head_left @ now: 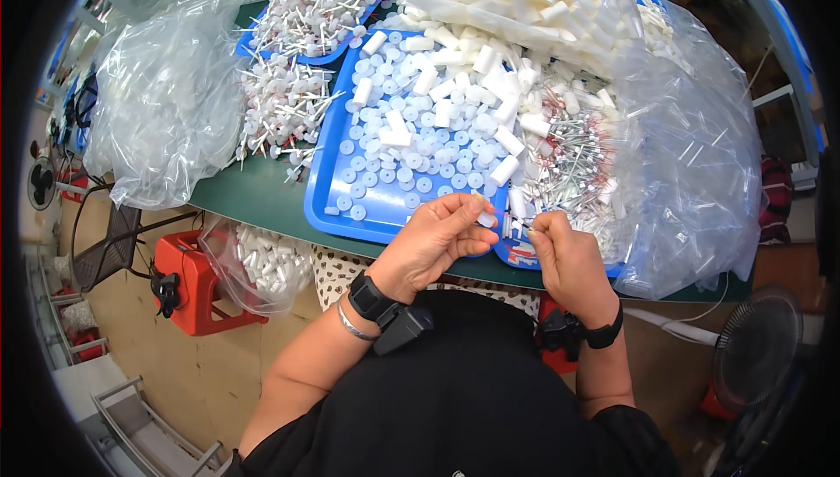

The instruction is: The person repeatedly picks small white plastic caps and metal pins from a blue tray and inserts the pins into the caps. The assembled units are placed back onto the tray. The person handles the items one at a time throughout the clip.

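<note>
My left hand [437,241] is curled at the near edge of a blue tray [325,171], pinching a small white cylinder [485,219] between thumb and fingers. My right hand [564,254] sits close beside it, fingers closed on a thin part that I cannot make out, next to a pile of thin metal-and-white rods [573,157]. The tray holds many small round white caps [411,149] and white plastic cylinders [490,83]. Both wrists wear black bands.
A green table [254,192] carries a second blue tray with white stemmed parts [315,4], more of them loose [280,109], and large clear plastic bags [166,92]. A bag of white cylinders [262,267] rests on a red stool [197,289]. A fan [757,346] stands at right.
</note>
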A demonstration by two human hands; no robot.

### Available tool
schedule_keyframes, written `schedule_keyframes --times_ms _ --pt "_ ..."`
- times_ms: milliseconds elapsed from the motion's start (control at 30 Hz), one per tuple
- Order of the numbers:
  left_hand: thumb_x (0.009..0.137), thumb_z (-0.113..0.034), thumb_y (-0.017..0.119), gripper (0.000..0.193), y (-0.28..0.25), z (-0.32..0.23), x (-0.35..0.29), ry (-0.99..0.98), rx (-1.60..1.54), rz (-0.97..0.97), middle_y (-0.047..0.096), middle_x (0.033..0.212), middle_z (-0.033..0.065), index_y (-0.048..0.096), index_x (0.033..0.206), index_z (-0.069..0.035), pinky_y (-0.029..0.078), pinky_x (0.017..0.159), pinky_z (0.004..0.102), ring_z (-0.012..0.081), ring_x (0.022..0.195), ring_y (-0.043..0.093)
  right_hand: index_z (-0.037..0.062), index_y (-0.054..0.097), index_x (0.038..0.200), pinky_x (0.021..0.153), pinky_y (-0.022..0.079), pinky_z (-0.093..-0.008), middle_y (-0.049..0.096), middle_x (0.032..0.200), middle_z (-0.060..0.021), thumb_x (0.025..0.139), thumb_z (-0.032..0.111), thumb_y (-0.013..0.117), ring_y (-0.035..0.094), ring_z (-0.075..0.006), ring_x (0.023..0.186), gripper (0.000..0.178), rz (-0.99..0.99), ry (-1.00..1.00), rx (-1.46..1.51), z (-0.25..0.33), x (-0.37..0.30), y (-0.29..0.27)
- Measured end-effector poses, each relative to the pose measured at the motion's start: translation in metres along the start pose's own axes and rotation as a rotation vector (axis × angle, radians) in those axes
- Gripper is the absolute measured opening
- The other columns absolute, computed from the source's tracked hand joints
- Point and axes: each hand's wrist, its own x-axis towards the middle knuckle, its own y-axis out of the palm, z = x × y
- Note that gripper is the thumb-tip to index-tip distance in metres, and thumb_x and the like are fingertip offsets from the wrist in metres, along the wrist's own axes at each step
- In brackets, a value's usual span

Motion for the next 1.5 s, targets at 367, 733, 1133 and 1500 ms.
schedule_keyframes --times_ms 367,733,1133,1500 --pt "0.099 -0.025 0.057 0.038 0.002 0.001 -0.001 0.006 -0.033 -0.002 0.064 0.100 0.0039 0.056 0.125 0.002 0.054 0.081 0.0224 0.0103 0.089 0.064 0.0042 0.061 0.093 0.054 0.048 -0.0381 0.063 0.071 -0.0102 0.090 0.012 0.063 0.063 -0.0278 0.060 0.008 -0.083 -0.121 -0.206 0.004 0.002 -0.001" --pt "0.095 -0.020 0.064 0.033 0.002 0.002 0.000 0.075 0.124 -0.093 0.066 0.102 0.0046 0.061 0.120 0.001 0.052 0.079 0.0222 0.0094 0.089 0.063 0.0043 0.063 0.093 0.056 0.047 -0.0363 0.064 0.073 -0.0091 0.085 0.010 0.067 0.061 -0.0262 0.060 0.010 -0.111 -0.259 -0.245 0.004 0.003 -0.004" --pt "0.094 -0.019 0.065 0.033 0.002 0.003 -0.001 0.040 0.116 -0.046 0.066 0.100 0.0045 0.062 0.120 0.001 0.052 0.082 0.0227 0.0098 0.088 0.062 0.0036 0.063 0.090 0.056 0.047 -0.0365 0.065 0.073 -0.0091 0.087 0.009 0.066 0.060 -0.0266 0.059 0.007 -0.134 -0.249 -0.200 0.002 0.002 -0.004" --pt "0.094 -0.020 0.065 0.033 -0.001 0.002 -0.001 0.002 0.113 -0.010 0.065 0.100 0.0037 0.062 0.120 0.000 0.051 0.082 0.0226 0.0097 0.091 0.062 0.0010 0.062 0.088 0.051 0.044 -0.0345 0.057 0.060 -0.0127 0.093 0.014 0.061 0.058 -0.0271 0.052 0.014 0.062 0.095 0.165 0.002 -0.001 -0.006"
